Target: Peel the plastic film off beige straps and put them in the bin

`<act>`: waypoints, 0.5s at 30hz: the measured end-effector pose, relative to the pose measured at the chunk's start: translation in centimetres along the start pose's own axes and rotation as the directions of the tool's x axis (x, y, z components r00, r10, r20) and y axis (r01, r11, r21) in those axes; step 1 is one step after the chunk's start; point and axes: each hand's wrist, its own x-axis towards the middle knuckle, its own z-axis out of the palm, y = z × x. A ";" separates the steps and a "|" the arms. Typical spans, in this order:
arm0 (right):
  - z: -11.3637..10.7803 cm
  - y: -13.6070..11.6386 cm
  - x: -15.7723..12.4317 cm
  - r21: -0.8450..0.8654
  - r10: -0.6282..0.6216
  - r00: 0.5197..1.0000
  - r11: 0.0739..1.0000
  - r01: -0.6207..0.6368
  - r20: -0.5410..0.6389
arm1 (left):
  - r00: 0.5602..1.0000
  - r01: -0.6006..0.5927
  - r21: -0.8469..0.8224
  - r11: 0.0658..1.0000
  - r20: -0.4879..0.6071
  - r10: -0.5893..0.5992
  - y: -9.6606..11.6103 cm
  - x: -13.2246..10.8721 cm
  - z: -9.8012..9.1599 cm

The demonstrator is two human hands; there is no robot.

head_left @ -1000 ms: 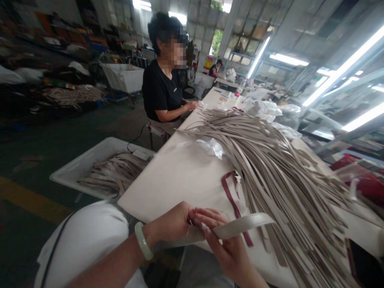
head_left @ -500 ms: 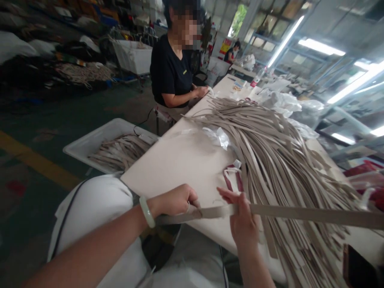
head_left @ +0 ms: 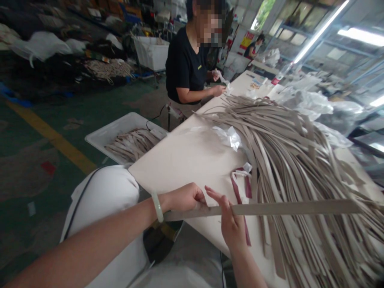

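Note:
A long flat beige strap (head_left: 288,208) stretches from left to right between my hands and out over the table, its far end showing at the right. My left hand (head_left: 189,198), a pale bangle on its wrist, is closed on the strap near the table's front edge. Close by on the right, my right hand (head_left: 232,224) has the strap running between thumb and fingers, its other fingers partly stretched out. Just behind my right hand lies a dark red and white band (head_left: 237,186). Many similar straps (head_left: 282,160) cover the table's right side in a loose pile.
The white table (head_left: 168,164) runs away from me, with clear plastic scraps (head_left: 231,138) on it. Left of it stands a white bin (head_left: 96,138) of strap pieces. A co-worker (head_left: 187,66) sits at the table's far left side. Plastic bags (head_left: 312,100) lie behind the pile.
The view has swung left. My hands are closer together, and the strap's right end has come into view. The co-worker's hands have moved apart.

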 end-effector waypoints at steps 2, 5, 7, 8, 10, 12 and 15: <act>-0.6 0.1 0.5 0.195 0.074 0.997 0.978 -0.069 -0.022 | 1.000 0.027 -0.015 1.000 -0.003 -0.027 0.1 -0.2 0.0; -2.8 -0.2 2.0 0.456 0.143 0.969 0.889 -0.037 -0.201 | 0.991 0.126 -0.007 0.992 -0.038 -0.126 0.6 -0.6 -0.1; -3.8 -0.3 2.6 0.449 0.154 0.938 0.893 0.003 -0.312 | 0.981 0.179 -0.022 0.984 -0.074 -0.180 1.1 -0.7 -0.1; -3.7 -0.2 2.6 0.392 0.140 0.932 0.920 0.003 -0.336 | 0.977 0.192 -0.040 0.980 -0.091 -0.195 1.3 -0.7 -0.1; -2.4 0.2 2.0 0.226 0.094 0.942 0.974 -0.020 -0.322 | 0.974 0.189 -0.062 0.980 -0.117 -0.195 1.3 -0.5 0.2; 0.1 0.8 0.9 0.088 0.056 0.957 0.996 -0.032 -0.286 | 0.972 0.175 -0.057 0.983 -0.147 -0.181 0.9 -0.6 0.5; 3.2 1.5 -0.1 0.037 0.030 0.962 0.999 -0.021 -0.272 | 0.947 0.185 -0.024 0.982 -0.261 -0.185 0.0 -1.3 0.7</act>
